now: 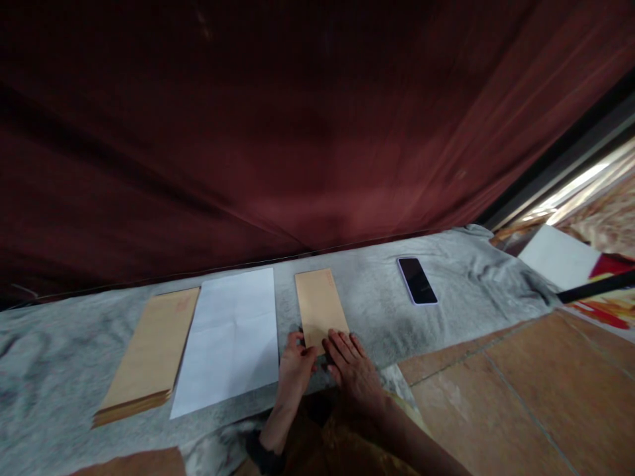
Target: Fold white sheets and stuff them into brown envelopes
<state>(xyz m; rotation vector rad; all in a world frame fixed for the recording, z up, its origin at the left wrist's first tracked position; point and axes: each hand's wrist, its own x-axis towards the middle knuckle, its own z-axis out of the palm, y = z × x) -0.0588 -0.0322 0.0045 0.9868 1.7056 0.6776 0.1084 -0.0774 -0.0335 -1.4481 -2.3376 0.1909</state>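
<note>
A single brown envelope point(320, 305) lies lengthwise on a grey cloth point(59, 357). My left hand point(294, 371) pinches its near left corner with thumb and fingers. My right hand point(353, 369) rests on its near right corner, fingers stretched flat and close together. To the left lie a white sheet of paper point(231, 340) and a stack of brown envelopes point(151, 354).
A dark phone point(417, 281) lies face up on the cloth to the right. A dark red curtain point(278, 125) hangs behind the cloth. Terracotta floor tiles point(520, 390) spread at right, with a white sheet point(558, 256) and colourful fabric beyond.
</note>
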